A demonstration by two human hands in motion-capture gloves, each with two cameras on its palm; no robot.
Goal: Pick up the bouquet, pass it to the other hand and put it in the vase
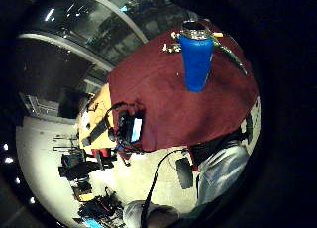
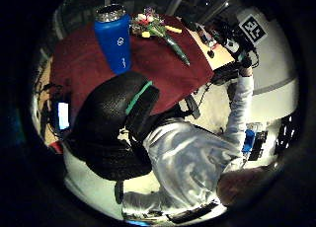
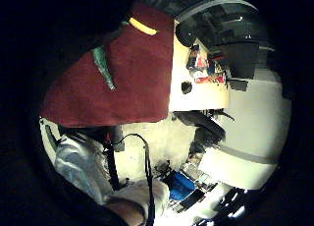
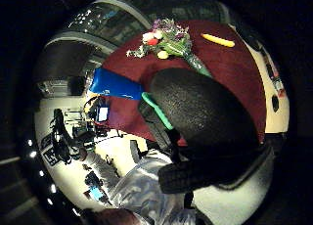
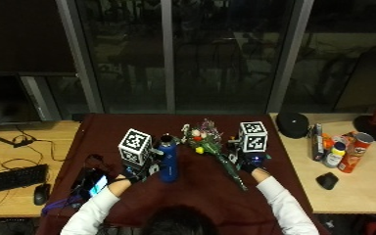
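The bouquet point(image 5: 212, 150) lies blooms toward eleven o'clock, stem toward five, its stem just beside the right hand point(image 5: 251, 162), whose grip I cannot tell.

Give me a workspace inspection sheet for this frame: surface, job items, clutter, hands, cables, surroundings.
Surface: dark red cloth over the table's middle; bare wood either side.
Job's things: bouquet lies on the cloth, stem toward the person; blue vase stands upright beside it, mouth open.
Clutter: yellow piece on the cloth; phone at the cloth's left edge; cans, bottle, mouse and black cap on the right; keyboard on the left.
Hands: left hand left of the vase; right hand by the bouquet's stem; fingers not visible.
Cables: black leads on the left wood.
Surroundings: dark windows behind.
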